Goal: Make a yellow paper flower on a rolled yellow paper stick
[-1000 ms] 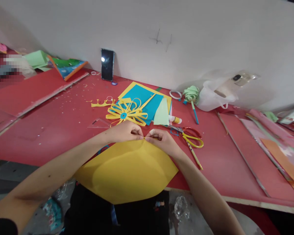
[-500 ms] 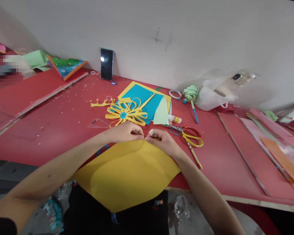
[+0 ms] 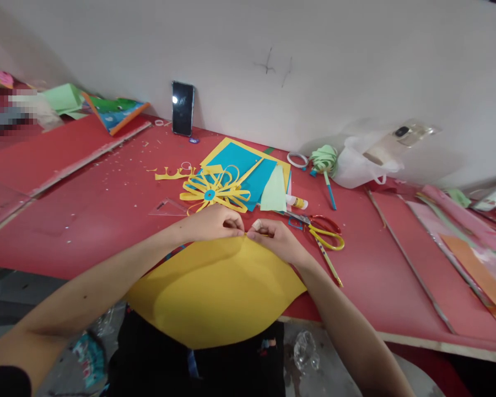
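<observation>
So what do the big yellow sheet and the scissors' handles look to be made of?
The yellow sheet looks like matte craft paper: it bows softly between both hands without creasing. The scissors seem to have glossy plastic handles, red and yellow with a slight sheen; the blades are too small to judge.

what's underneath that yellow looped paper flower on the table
The yellow paper flower lies partly on a blue sheet, which rests on a yellow sheet; its left loops lie on the red table. Anything beneath the sheets is hidden.
</observation>
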Demonstrator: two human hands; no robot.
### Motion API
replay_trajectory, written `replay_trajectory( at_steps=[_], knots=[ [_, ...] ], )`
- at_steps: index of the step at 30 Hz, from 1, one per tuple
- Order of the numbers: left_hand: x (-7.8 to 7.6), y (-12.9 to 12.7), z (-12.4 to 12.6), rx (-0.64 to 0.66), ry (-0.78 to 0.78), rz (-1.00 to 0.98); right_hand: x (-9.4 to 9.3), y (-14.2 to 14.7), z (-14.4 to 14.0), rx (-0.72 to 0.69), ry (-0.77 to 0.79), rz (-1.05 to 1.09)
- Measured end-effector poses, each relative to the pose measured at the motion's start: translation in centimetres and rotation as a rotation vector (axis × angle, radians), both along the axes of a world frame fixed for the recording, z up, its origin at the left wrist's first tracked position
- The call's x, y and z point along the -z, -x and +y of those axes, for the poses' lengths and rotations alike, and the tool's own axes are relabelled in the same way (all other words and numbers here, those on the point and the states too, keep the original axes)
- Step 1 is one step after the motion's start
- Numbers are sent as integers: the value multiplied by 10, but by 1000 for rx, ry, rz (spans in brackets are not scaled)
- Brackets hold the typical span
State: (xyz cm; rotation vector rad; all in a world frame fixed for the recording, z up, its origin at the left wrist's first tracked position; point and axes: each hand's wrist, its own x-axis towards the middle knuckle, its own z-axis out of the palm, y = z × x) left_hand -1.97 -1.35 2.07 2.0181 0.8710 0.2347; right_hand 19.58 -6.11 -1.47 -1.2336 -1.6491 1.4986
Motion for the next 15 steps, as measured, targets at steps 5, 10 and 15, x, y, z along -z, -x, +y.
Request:
replay_trajectory(
  at_steps=[5, 10, 15],
  knots=[
    [-1, -1, -1, 31, -52, 18, 0, 1, -1, 13, -49, 18],
    [-1, -1, -1, 6, -102, 30, -2, 1, -1, 29, -60, -12],
    [0, -1, -2, 10, -81, 24, -8, -1, -1, -8, -33, -78]
  ],
)
